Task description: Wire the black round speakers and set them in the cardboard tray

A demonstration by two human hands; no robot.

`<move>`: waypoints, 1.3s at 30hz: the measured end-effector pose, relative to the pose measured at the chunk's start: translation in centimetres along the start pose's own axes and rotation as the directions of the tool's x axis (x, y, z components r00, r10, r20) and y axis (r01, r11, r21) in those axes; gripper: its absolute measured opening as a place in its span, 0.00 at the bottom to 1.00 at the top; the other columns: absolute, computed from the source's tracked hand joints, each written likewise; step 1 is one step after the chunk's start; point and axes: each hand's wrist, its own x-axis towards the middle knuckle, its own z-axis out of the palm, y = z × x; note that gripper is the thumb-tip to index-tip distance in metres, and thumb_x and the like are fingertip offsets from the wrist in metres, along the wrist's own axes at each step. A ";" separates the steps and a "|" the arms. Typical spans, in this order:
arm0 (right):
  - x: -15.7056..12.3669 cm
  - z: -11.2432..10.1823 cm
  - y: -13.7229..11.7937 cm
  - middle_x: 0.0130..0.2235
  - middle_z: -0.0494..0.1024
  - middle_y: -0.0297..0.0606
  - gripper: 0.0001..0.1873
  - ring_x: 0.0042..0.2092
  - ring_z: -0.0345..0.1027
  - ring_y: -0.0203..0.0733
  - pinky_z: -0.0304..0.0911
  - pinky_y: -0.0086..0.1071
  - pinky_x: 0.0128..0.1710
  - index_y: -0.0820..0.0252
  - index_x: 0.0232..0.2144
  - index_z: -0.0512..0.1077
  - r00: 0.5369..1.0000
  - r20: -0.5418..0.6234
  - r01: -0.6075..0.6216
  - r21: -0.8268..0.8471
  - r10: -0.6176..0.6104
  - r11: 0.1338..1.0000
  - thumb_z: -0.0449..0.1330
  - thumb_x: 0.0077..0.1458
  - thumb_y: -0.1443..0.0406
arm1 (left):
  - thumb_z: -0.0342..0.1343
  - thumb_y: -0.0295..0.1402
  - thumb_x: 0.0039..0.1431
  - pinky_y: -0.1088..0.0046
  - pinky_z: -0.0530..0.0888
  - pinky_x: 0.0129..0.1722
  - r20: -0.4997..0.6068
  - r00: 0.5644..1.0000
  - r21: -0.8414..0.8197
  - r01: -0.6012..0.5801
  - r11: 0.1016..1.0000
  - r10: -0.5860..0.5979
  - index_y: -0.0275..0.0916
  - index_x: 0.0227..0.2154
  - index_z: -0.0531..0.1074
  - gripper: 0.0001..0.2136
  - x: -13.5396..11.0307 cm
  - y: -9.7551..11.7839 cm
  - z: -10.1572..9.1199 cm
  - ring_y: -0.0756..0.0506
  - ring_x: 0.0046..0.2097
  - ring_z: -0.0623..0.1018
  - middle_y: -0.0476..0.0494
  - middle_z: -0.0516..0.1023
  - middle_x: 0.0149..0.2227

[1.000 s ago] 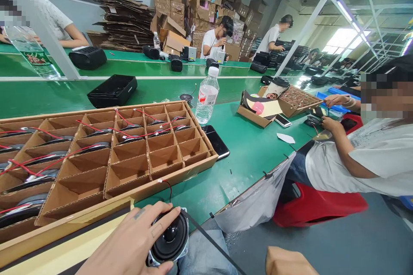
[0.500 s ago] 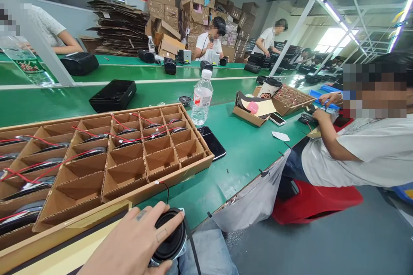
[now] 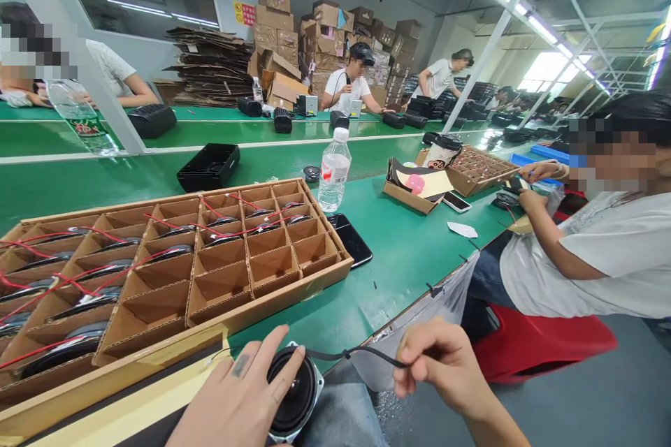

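My left hand (image 3: 238, 394) lies over a round black speaker (image 3: 294, 398) with a metal frame, fingers across its face, gripping it at the table's front edge. A thin black strip (image 3: 361, 349) stretches from the speaker's upper rim to my right hand (image 3: 437, 363), which pinches the strip's far end between thumb and fingers. The strip has a slight kink midway. Left of the speaker, beneath my left hand, lie pale yellow sheets (image 3: 152, 391) with black strips along them. Behind them stands a divided cardboard box (image 3: 220, 293) holding several speakers with red wires.
A water bottle (image 3: 334, 171) and a black phone (image 3: 352, 241) sit beside the box's right end. A black speaker housing (image 3: 208, 166) rests behind it. At right a co-worker (image 3: 592, 237) sits by a red chair (image 3: 545, 346). A plastic bag (image 3: 445, 307) hangs from the table edge.
My right hand has come into view, pulling the free end of the black strip out to the right. The strip previously hung down beside the speaker. My left hand stays on the speaker.
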 end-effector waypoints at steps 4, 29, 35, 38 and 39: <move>2.0 -1.1 -0.9 0.20 0.73 0.35 0.05 0.18 0.66 0.32 0.62 0.22 0.19 0.63 0.29 0.76 0.977 -0.040 0.176 -0.402 -0.209 0.899 0.65 0.54 0.65 | 0.72 0.40 0.35 0.56 0.70 0.54 0.066 0.977 -0.074 -0.200 0.977 0.205 0.46 0.58 0.62 0.43 1.3 -2.5 -0.2 0.36 0.60 0.65 0.39 0.64 0.60; -3.8 -3.7 3.6 0.21 0.68 0.36 0.16 0.24 0.63 0.34 0.59 0.24 0.22 0.61 0.20 0.75 0.955 -0.220 0.067 -0.496 -0.200 0.866 0.69 0.47 0.56 | 0.70 0.44 0.36 0.64 0.70 0.49 -0.116 0.993 -0.197 -0.049 0.979 0.026 0.53 0.55 0.66 0.38 1.0 -3.6 3.0 0.40 0.49 0.74 0.44 0.71 0.54; -5.5 -2.0 3.4 0.20 0.67 0.34 0.19 0.22 0.61 0.31 0.56 0.21 0.21 0.62 0.19 0.72 0.968 -0.162 0.085 -0.510 -0.192 0.856 0.68 0.48 0.54 | 0.70 0.43 0.39 0.62 0.70 0.50 -0.020 1.000 -0.187 -0.021 0.982 0.018 0.56 0.55 0.65 0.37 1.3 -3.5 1.6 0.40 0.47 0.74 0.46 0.71 0.54; -6.3 -1.4 3.3 0.19 0.65 0.33 0.22 0.21 0.58 0.29 0.54 0.21 0.20 0.62 0.18 0.70 0.984 -0.086 0.085 -0.536 -0.154 0.840 0.64 0.52 0.52 | 0.68 0.42 0.42 0.59 0.70 0.50 0.073 0.997 -0.190 -0.007 0.982 0.021 0.56 0.56 0.63 0.35 1.5 -3.1 0.2 0.39 0.47 0.74 0.45 0.70 0.55; -6.7 -1.2 3.5 0.19 0.65 0.33 0.24 0.21 0.57 0.29 0.53 0.21 0.21 0.63 0.17 0.68 0.988 -0.068 0.079 -0.544 -0.138 0.836 0.62 0.54 0.50 | 0.68 0.41 0.42 0.59 0.70 0.50 0.089 0.996 -0.190 -0.010 0.982 0.027 0.56 0.56 0.63 0.35 1.5 -3.0 -0.2 0.38 0.48 0.74 0.45 0.70 0.55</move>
